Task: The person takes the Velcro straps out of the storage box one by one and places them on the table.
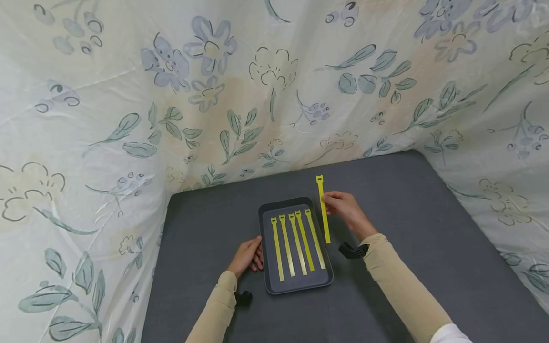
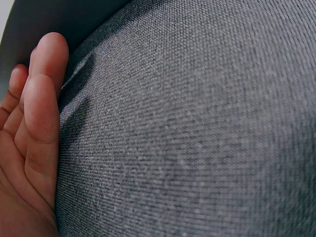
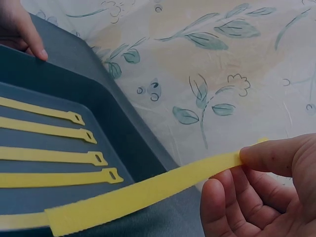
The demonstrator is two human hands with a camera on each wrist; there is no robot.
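Right hand (image 1: pixel 348 209): pinches yellow strap (image 1: pixel 325 222), far half.
Left hand (image 1: pixel 246 256): relaxed, touching left rim of tray (image 1: pixel 265 272).
Strap handling: probably light, flexible; pinch near slotted head (image 1: pixel 319 182).

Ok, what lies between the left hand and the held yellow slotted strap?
In the head view: the dark rectangular tray, holding five yellow slotted straps.

The strips (image 1: pixel 298 245) look like matt cloth tape, the tray (image 1: pixel 298 289) smooth, low-sheen plastic, the table (image 1: pixel 206 228) rough woven cloth, the curtain (image 1: pixel 240 133) thin, smooth, faintly glossy sheeting, the sleeves (image 1: pixel 405 281) matt cloth.
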